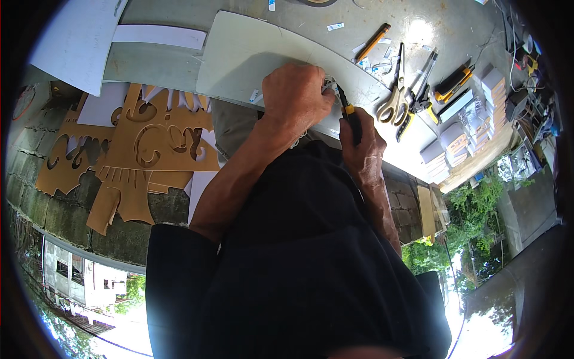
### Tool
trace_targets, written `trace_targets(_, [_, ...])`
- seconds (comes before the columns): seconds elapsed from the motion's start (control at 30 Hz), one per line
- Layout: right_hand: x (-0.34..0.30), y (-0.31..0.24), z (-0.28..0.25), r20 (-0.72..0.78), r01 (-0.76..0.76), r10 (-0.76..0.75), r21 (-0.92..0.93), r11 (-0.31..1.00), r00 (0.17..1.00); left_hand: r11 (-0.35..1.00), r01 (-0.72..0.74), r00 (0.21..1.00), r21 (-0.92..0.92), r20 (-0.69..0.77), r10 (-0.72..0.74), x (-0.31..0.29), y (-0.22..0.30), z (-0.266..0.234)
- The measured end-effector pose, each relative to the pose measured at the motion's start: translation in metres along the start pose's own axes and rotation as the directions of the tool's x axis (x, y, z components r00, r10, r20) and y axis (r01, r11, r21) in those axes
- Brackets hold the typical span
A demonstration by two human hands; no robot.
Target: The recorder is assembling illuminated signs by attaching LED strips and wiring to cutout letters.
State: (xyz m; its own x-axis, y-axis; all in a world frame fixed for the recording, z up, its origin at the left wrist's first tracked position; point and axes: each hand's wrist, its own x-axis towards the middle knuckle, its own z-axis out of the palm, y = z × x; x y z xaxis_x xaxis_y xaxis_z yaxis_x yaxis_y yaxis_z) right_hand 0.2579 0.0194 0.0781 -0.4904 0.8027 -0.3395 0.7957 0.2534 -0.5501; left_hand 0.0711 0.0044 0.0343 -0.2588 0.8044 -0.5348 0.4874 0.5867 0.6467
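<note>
My left hand (294, 94) is closed over the white board (230, 45) on the bench, its fingers pinched on a small whitish, wire-like piece (329, 84). Most of that piece is hidden by the hand, so its kind is unclear. My right hand (365, 140) grips a black and yellow utility knife (351, 118). The knife's dark blade points up and away from me, just right of the left fingertips. Whether the blade touches the whitish piece I cannot tell.
Right of the board lie scissors (396, 107), an orange cutter (373, 43), yellow-black pliers (424, 103) and another yellow-black knife (455, 84). Small white scraps (379, 67) are scattered nearby. Brown cut-out sheets (158, 140) lie lower left; a white panel (78, 45) stands far left.
</note>
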Motion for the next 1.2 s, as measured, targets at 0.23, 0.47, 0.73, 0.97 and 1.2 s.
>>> trace_targets(0.23, [0.002, -0.002, 0.001, 0.034, -0.021, 0.021, -0.004, 1.0, 0.999, 1.0, 0.028, 0.998, -0.007, 0.053, -0.028, 0.0, 0.001, -0.004])
trace_targets(0.47, [0.002, -0.002, 0.001, 0.028, 0.006, -0.005, -0.027, 1.0, 1.0, 1.0, 0.014, 0.999, -0.015, 0.037, -0.014, 0.0, 0.002, -0.004])
trace_targets(0.73, [0.001, -0.002, 0.004, 0.002, 0.027, -0.027, -0.031, 0.999, 1.0, 1.0, 0.007, 0.999, 0.003, 0.031, -0.008, 0.0, 0.002, -0.005])
trace_targets(0.97, [0.002, -0.002, 0.006, -0.019, 0.048, -0.049, -0.051, 0.998, 0.999, 1.0, 0.029, 0.998, 0.009, 0.06, -0.029, 0.001, 0.003, -0.005])
trace_targets(1.2, [0.0, -0.008, 0.014, -0.036, 0.051, -0.057, -0.162, 0.985, 0.998, 1.0, 0.004, 0.999, 0.01, 0.044, -0.005, 0.0, 0.001, -0.005])
